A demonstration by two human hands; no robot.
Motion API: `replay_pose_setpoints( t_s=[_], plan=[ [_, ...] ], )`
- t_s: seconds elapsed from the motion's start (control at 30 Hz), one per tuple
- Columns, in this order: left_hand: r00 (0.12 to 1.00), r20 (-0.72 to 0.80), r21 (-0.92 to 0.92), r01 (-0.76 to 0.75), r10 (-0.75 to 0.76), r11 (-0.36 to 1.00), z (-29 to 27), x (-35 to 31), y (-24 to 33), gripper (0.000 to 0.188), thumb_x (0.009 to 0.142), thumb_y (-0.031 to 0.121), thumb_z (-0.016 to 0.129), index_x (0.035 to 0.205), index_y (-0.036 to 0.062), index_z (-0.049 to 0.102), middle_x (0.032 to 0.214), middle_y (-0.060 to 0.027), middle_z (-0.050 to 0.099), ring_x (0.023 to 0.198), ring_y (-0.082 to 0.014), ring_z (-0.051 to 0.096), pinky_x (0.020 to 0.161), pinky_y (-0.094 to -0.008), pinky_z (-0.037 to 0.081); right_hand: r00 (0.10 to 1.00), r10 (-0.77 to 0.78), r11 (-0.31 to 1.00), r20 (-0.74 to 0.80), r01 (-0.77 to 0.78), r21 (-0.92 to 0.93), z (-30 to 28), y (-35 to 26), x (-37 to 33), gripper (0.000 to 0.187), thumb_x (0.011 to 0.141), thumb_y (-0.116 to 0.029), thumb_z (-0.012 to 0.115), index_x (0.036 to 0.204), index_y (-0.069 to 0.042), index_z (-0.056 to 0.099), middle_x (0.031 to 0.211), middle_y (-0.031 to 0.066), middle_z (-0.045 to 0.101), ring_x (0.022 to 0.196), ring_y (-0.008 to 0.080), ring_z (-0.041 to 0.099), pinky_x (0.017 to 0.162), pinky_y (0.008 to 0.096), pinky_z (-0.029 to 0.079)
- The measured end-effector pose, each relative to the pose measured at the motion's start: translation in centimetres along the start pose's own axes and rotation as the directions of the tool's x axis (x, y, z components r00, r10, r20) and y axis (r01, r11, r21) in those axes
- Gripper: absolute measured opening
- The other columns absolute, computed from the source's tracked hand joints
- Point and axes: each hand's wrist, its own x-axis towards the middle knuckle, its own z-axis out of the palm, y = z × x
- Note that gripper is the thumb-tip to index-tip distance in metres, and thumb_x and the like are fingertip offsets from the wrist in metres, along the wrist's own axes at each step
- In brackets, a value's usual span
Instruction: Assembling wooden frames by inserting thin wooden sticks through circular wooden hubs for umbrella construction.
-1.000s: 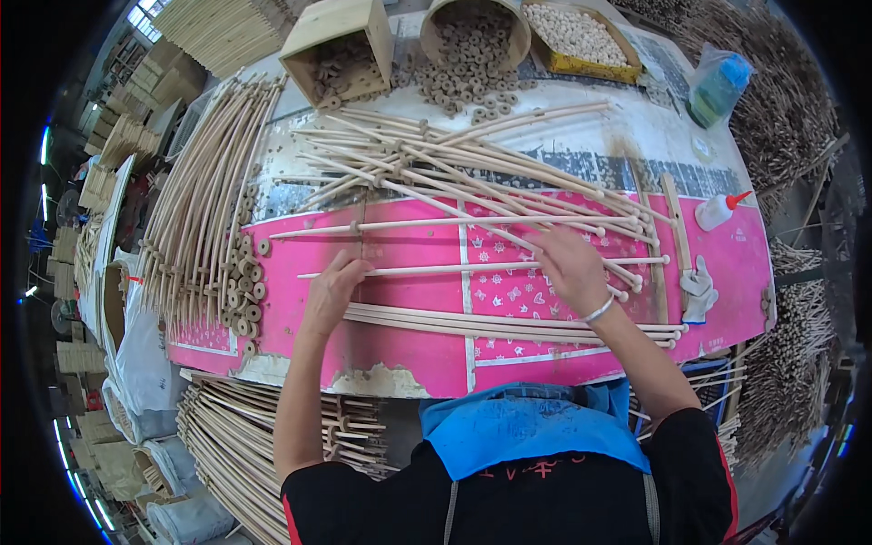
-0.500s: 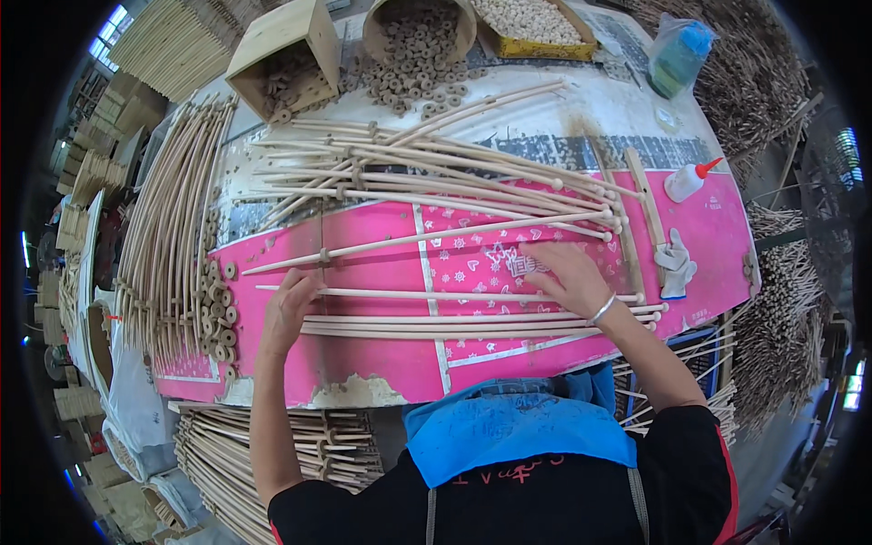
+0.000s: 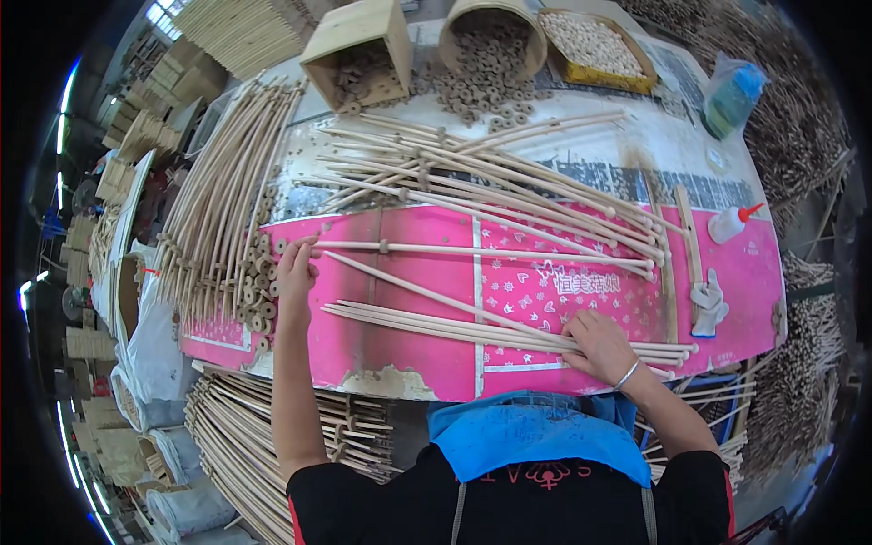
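My left hand (image 3: 298,263) is raised over the left side of the pink sheet, its fingers closed. Its fingertips are by the thin end of a wooden stick (image 3: 509,252) with a small ring on it; what they hold, if anything, is too small to make out. My right hand (image 3: 599,347) curls round a plain wooden stick (image 3: 418,292) with a knobbed right end, just above several similar sticks (image 3: 409,320). That stick slants up leftward, its thin end close below my left fingertips. Loose wooden rings (image 3: 259,283) lie left of my left hand.
Ringed sticks (image 3: 518,173) lie crossed behind; more are heaped at left (image 3: 218,200). A wooden box (image 3: 400,54) and a round tub (image 3: 536,45) spill rings; a yellow tray (image 3: 627,82) holds pale beads. A glue bottle (image 3: 727,225), wooden strip (image 3: 688,236) and glove (image 3: 708,302) are at right.
The view has shifted, so the table sits further right. My right hand has come down onto the front sticks. The plain stick now slants, its thin end raised away from the others.
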Motion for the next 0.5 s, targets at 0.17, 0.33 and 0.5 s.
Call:
replay_pose_setpoints(
  t_s=[0.17,0.33,0.5],
  plan=[
    [0.994,0.042,-0.266,0.112,-0.104,0.958,-3.0,1.5,0.5,0.031,0.087,0.003,0.056,0.118,0.0051,0.06,0.105,-0.0014,0.062,0.087,-0.0094,0.058,0.072,-0.0221,0.043,0.996,-0.038,0.999,0.077,0.038,0.003,0.0,-0.1,0.2,0.027,0.074,-0.02,0.065,0.092,-0.005,0.051,0.091,0.015,0.055,0.089,0.0349,0.058,0.071,0.0457,0.049],
    [0.997,-0.018,-0.353,-0.078,0.077,0.932,-4.1,1.7,1.4,0.029,0.09,0.0,0.057,0.119,0.001,0.057,0.112,-0.0064,0.062,0.091,-0.0123,0.06,0.075,-0.0223,0.046,0.987,0.076,0.952,0.14,-0.113,0.284,-2.0,-0.3,-1.2,0.022,0.085,-0.024,0.065,0.097,-0.008,0.057,0.079,0.0137,0.065,0.072,0.0347,0.065,0.061,0.0452,0.05],
    [0.929,-0.241,-0.251,-0.34,0.282,0.906,-4.4,2.3,2.9,0.023,0.096,0.02,0.061,0.108,0.0005,0.065,0.098,-0.005,0.068,0.075,-0.0079,0.06,0.065,-0.0212,0.048,0.963,0.237,0.859,0.126,-0.269,0.436,-5.3,-1.0,-2.7,0.021,0.086,-0.016,0.069,0.102,-0.005,0.059,0.075,0.0103,0.065,0.062,0.0221,0.064,0.056,0.0337,0.049]
  ],
)
